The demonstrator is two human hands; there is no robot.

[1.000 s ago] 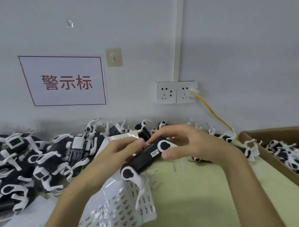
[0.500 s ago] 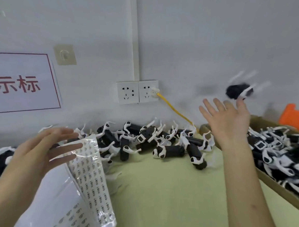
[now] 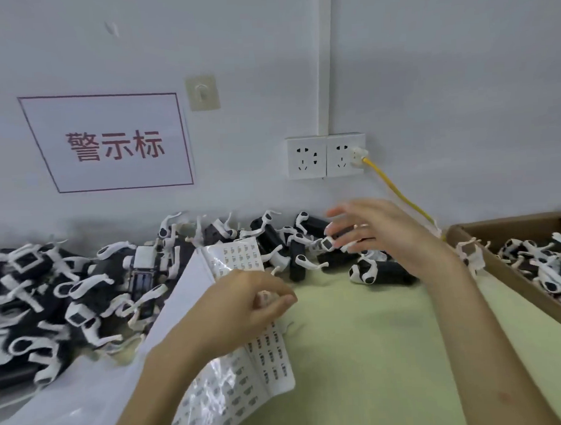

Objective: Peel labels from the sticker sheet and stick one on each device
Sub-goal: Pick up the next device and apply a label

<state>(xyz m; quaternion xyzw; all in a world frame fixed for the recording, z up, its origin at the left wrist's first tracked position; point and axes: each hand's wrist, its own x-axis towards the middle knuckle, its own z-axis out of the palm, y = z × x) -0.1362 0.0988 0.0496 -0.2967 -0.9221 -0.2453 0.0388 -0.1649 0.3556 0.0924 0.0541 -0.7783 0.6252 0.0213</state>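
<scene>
Nearest to us, the left hand (image 3: 241, 310) rests on the sticker sheet (image 3: 269, 357), which lies curled on the left of the green worktop (image 3: 375, 352). Half a second ago its fingers were spread flat above the sheet; now they are curled, with thumb and fingertips pinched together on it. Blur keeps us from telling whether a label has already lifted. Further out, the right hand (image 3: 386, 233), which had just flung a finished device toward the cardboard box (image 3: 504, 223) at the right, has swung back over the loose devices (image 3: 384, 272) by the wall. Its fingers are spread and hover above one black-and-white unit (image 3: 330, 243), closed on nothing yet. We read this as one cycle ended and the next begun: one hand goes for a fresh label while the other goes for a fresh device. A large heap of devices (image 3: 67, 295) fills the left side, so we judge plenty of work remains. Behind everything stand the wall socket (image 3: 326, 155) and a printed sign (image 3: 109, 142).
</scene>
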